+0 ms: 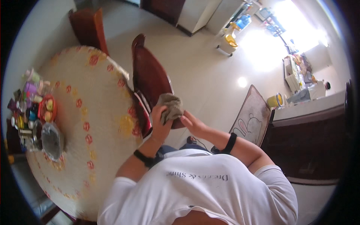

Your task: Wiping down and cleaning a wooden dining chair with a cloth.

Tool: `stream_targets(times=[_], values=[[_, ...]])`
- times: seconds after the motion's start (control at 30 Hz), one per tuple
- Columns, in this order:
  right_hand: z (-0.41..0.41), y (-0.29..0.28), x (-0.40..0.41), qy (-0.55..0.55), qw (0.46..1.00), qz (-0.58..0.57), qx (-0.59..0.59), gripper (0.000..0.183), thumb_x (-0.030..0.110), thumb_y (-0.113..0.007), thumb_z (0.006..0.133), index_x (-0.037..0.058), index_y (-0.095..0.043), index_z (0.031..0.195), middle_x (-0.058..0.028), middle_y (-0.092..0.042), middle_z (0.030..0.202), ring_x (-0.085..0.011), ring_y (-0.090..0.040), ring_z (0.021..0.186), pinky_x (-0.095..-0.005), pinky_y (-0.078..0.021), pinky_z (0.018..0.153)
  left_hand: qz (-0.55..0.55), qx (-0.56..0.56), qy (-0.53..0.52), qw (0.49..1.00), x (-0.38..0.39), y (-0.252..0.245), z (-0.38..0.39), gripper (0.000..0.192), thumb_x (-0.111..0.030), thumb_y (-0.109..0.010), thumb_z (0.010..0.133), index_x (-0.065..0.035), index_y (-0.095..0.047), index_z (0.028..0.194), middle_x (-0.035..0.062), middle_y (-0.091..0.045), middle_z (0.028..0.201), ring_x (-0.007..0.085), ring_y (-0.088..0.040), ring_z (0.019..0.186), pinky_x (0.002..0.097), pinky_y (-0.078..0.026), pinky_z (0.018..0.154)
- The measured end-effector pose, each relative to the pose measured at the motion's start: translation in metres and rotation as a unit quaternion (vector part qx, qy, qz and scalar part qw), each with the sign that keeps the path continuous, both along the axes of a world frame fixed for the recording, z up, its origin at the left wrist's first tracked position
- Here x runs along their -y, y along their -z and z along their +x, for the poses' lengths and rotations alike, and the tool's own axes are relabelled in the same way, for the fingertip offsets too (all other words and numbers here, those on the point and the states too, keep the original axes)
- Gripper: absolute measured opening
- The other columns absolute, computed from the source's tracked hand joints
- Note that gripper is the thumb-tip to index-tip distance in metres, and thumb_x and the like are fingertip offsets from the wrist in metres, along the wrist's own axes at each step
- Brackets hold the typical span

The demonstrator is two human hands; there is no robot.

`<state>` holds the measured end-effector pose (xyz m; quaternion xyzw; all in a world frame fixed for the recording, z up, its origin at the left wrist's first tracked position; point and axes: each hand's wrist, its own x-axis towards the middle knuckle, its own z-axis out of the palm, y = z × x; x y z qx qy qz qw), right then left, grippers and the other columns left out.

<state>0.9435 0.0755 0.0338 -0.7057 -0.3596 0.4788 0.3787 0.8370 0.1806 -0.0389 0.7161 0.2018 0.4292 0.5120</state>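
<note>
A crumpled grey-brown cloth (171, 107) is bunched up in front of me, above a dark red wooden chair (149, 70). My left hand (161, 121) is closed around the cloth's lower left side, with the thumb along it. From the right, my right hand (194, 123) touches the cloth's edge with its fingertips, the fingers stretched out and the palm empty. Both forearms wear black bands. The chair stands beside a round table (107, 157) covered with a flower-patterned cloth.
On the table's far left stand a covered bowl (52, 142), a red basket of fruit (47, 108) and several jars and cups. Another wooden chair (88, 28) is behind the table. A rabbit-patterned mat (249, 118) lies on the tiled floor at right, near a yellow bucket (275, 100). A person sits farther off.
</note>
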Motion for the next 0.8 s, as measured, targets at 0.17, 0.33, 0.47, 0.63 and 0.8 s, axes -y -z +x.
stream_targets(times=[0.17,0.33,0.47,0.63,0.8], values=[[0.007,0.030,0.008,0.009,1.000,0.005,-0.009,0.045,0.030,-0.032,0.091,-0.0004,-0.029,0.123,-0.0152,-0.046,0.111,-0.0196,-0.043,0.104,-0.0296,-0.0317,0.091,0.049,0.025,-0.006,0.998,-0.028,0.008,0.022,0.042,0.000,-0.054,0.059,-0.0045,-0.048,0.100,0.0147,-0.047,0.101,0.0329,-0.043,0.097,0.0397,-0.033,0.086],[0.002,0.020,0.004,0.022,0.996,0.032,-0.084,0.048,0.032,-0.032,0.091,0.0046,-0.024,0.130,-0.0146,-0.040,0.121,-0.0210,-0.037,0.113,-0.0301,-0.0288,0.094,0.104,0.037,-0.049,0.993,-0.063,0.003,0.048,0.041,0.003,-0.051,0.058,-0.0039,-0.050,0.098,0.0145,-0.049,0.096,0.0328,-0.044,0.095,0.0382,-0.034,0.086],[0.006,0.030,0.007,0.033,0.995,0.034,-0.083,0.049,0.033,-0.032,0.090,0.0055,-0.024,0.130,-0.0140,-0.040,0.120,-0.0201,-0.038,0.112,-0.0307,-0.0289,0.094,0.095,0.054,-0.087,0.990,-0.081,0.006,0.067,0.039,0.006,-0.049,0.059,-0.0029,-0.050,0.097,0.0147,-0.050,0.094,0.0331,-0.045,0.092,0.0374,-0.035,0.084],[0.003,0.024,0.004,0.040,0.996,0.027,-0.069,0.050,0.036,-0.031,0.090,0.0055,-0.025,0.129,-0.0135,-0.042,0.119,-0.0200,-0.040,0.110,-0.0309,-0.0294,0.094,-0.229,0.192,-0.078,0.951,-0.091,0.040,0.090,0.036,0.011,-0.044,0.067,-0.0009,-0.047,0.101,0.0127,-0.051,0.095,0.0261,-0.049,0.094,0.0328,-0.038,0.083],[0.006,0.022,0.002,0.049,0.992,0.050,-0.108,0.048,0.034,-0.033,0.091,0.0067,-0.025,0.130,-0.0120,-0.043,0.117,-0.0187,-0.040,0.109,-0.0292,-0.0329,0.091,-0.277,0.123,-0.036,0.952,-0.068,0.073,0.071,0.041,0.009,-0.038,0.070,-0.0027,-0.042,0.109,0.0138,-0.050,0.106,0.0239,-0.047,0.101,0.0303,-0.036,0.086]])
